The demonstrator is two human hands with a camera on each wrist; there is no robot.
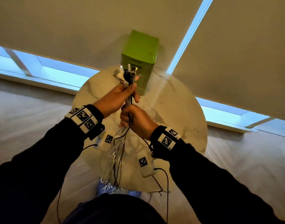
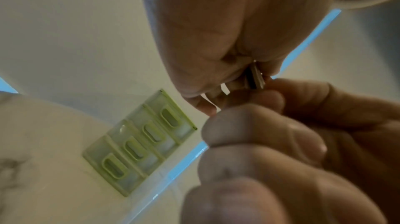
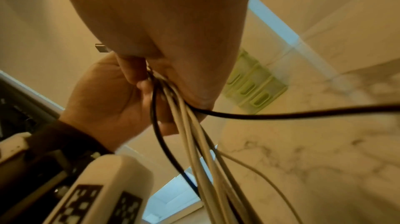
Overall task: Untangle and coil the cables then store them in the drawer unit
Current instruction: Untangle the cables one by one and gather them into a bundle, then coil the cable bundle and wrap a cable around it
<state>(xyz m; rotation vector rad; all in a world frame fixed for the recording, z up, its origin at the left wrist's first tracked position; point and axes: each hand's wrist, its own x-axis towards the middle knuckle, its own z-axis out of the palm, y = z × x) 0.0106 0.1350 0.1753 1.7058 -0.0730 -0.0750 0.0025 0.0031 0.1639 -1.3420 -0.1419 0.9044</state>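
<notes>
Cables within both hands' grip

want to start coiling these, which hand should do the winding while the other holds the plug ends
Right, probably. The left hand already grips the cables just under the plugs. The right hand holds them lower, nearest the loose lengths hanging over the table.

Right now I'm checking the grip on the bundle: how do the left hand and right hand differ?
The left hand grips the cables high, just under the plugs; the right hand grips lower, with the loose lengths hanging below it. The left hand sits farther from the person, the right hand nearer. Both are curled round the same bundle.
</notes>
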